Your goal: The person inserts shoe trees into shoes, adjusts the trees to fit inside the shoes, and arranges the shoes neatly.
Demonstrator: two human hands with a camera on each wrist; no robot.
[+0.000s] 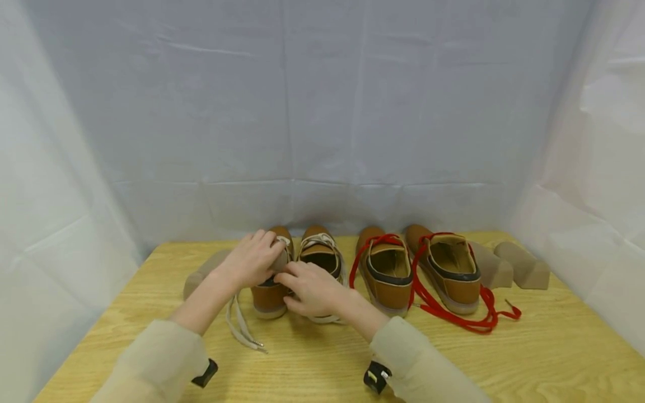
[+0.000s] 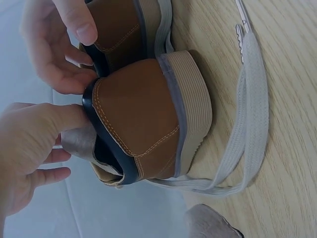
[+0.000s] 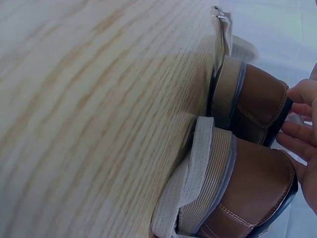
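A brown shoe (image 1: 269,298) with beige laces (image 1: 242,327) stands on the wooden table (image 1: 529,358). Its mate (image 1: 321,254) is just to its right. My left hand (image 1: 252,260) lies over the left shoe's opening and grips a grey-tan insert (image 2: 77,141) tucked inside the heel collar. My right hand (image 1: 309,288) is at the back of the same shoe (image 2: 143,114); its fingers (image 2: 69,79) curl onto the dark collar and the thumb is over the mate's heel. In the right wrist view both heels (image 3: 257,193) show, with fingertips (image 3: 302,131) at the collars.
A second brown pair (image 1: 385,268) with red laces (image 1: 453,316) stands to the right. Two tan shoe blocks (image 1: 524,270) lie at the far right and another (image 1: 201,274) at the left. White cloth walls close in the table on three sides.
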